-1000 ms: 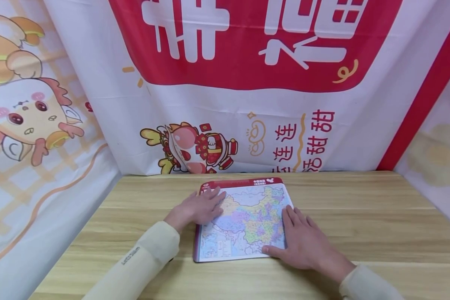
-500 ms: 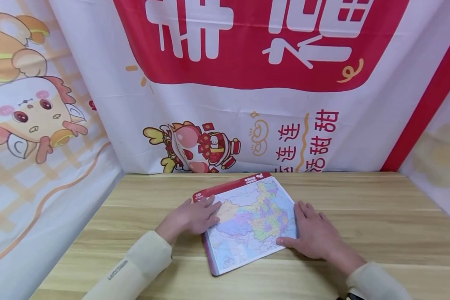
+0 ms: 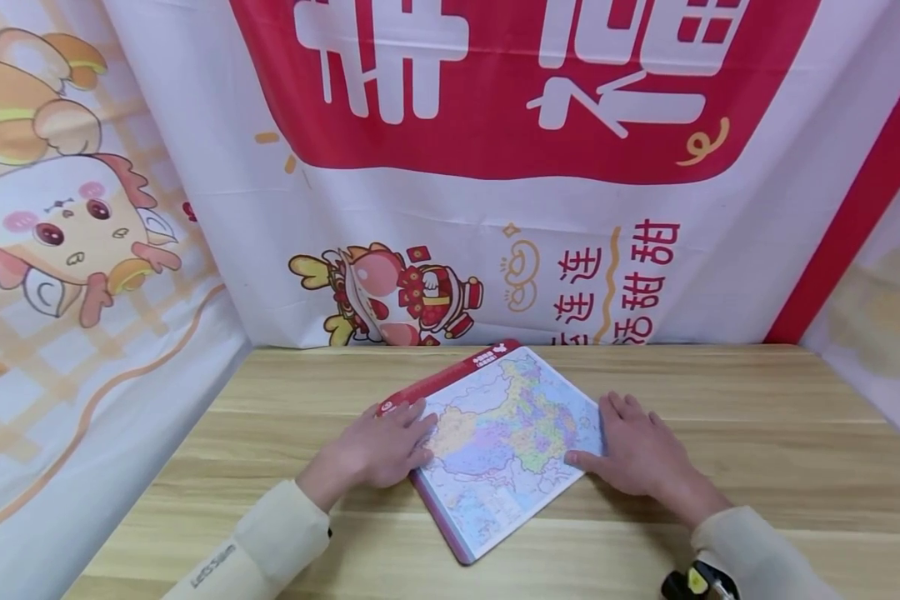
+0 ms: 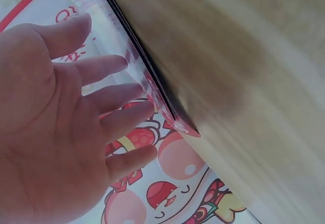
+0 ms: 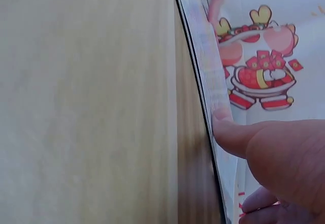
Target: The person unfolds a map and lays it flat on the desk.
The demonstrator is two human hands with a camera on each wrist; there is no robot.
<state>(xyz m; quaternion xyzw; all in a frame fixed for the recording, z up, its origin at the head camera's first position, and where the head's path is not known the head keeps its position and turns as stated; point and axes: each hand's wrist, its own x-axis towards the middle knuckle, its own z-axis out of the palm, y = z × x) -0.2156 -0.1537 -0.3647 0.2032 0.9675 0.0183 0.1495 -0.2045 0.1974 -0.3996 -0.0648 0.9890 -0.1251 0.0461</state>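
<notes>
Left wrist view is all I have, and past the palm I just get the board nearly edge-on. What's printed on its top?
Observer: In the head view, the board shows a map in pastel colours.

Operator: Got it. And the right hand, where's that?

Observer: The right hand is at the board's right-hand corner, with its thumb over the printed face.

Operator: Is the board square to the table?

Observer: No, it lies askew on the table; its red strip slants, right end farther back.
</notes>
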